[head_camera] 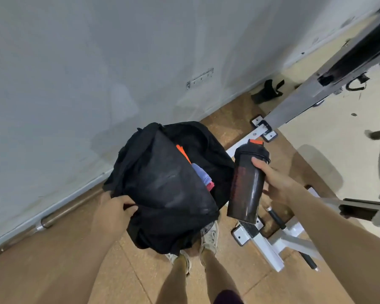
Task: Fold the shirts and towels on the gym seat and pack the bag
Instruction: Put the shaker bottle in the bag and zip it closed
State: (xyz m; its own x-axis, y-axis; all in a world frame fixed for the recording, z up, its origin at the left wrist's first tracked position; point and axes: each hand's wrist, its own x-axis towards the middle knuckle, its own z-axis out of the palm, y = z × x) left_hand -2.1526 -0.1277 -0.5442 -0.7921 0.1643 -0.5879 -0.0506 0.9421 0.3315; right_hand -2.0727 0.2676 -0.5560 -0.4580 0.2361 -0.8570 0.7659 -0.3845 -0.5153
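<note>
Black bag (169, 185) is hanging open above the floor (79, 270) w/ orange, purple & red cloth (203, 177) showing inside. Left hand (113, 210) is gripping its near edge, fingers curled into fabric. Right hand (274, 183) is wrapping fingers round a dark shaker bottle (247, 183) just beside the bag.

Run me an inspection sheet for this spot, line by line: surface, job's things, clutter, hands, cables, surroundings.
Surface: brown floor, bare where visible.
Job's things: black bag open, with orange, purple and red cloths inside; shaker bottle outside it, on its right.
Clutter: barbell and black strap at the floor's far edge.
Hands: left hand grips the bag's near edge; right hand holds the bottle.
Cables: nothing seen.
Surroundings: grey wall; white frame on the right.
</note>
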